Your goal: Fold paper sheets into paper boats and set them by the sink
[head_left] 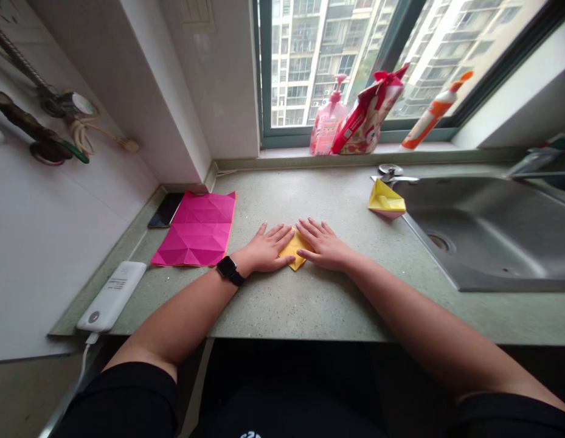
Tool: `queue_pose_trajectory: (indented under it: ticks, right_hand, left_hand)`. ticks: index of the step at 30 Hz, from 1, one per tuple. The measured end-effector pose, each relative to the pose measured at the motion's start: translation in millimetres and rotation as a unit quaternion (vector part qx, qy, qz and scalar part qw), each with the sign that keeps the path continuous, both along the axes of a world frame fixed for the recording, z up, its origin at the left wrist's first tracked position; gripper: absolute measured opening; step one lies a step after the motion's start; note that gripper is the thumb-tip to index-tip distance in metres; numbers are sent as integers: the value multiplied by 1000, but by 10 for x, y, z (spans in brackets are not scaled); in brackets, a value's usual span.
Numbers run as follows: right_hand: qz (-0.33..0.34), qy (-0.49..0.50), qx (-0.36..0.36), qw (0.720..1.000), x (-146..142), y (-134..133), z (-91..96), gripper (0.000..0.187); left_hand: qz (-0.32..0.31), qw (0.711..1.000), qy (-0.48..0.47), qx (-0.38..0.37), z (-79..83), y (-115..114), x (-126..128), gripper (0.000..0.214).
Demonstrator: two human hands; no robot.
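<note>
Our left hand [264, 248] and right hand [321, 244] lie open and palm down on a speckled grey-green stone countertop [309, 310], gripping nothing, with the fingers spread. Between them, toward the middle of the countertop and nearer its front edge, sits a small folded piece of yellow paper [295, 252], its pointed lower tip showing and our fingers resting against its sides. Flat, even pressure from both sides like this steadies crisp paper without crumpling it. Toward the left end lies a flat magenta paper sheet [195, 230], its surface faceted by a grid of diagonal creases, with a dark smartphone [166, 210] partly beneath its corner. Near the back right corner, a yellow paper boat [386, 198] sits beside a brushed steel sink [483, 234]. A white power bank [111, 296] lies along the left edge.
</note>
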State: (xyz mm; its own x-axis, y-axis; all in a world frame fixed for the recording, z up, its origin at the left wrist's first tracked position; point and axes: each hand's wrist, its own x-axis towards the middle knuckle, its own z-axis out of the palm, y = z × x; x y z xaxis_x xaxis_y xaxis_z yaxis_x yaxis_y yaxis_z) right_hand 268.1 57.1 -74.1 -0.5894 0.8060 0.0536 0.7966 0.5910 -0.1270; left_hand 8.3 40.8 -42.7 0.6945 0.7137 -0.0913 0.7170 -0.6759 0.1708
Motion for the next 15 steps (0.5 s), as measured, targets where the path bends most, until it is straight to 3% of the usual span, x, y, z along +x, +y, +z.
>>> queue_pose_trajectory:
  ticks: [8,15]
  right_hand:
    - [34,-14,34,999,8,-7,-106,93]
    - [18,-15,30,999,-20,-25,-90,92]
  left_hand:
    - [-5,1000,5,-23,-6,68,-41,96]
    - [15,1000,13,-13,8,107,-96,90]
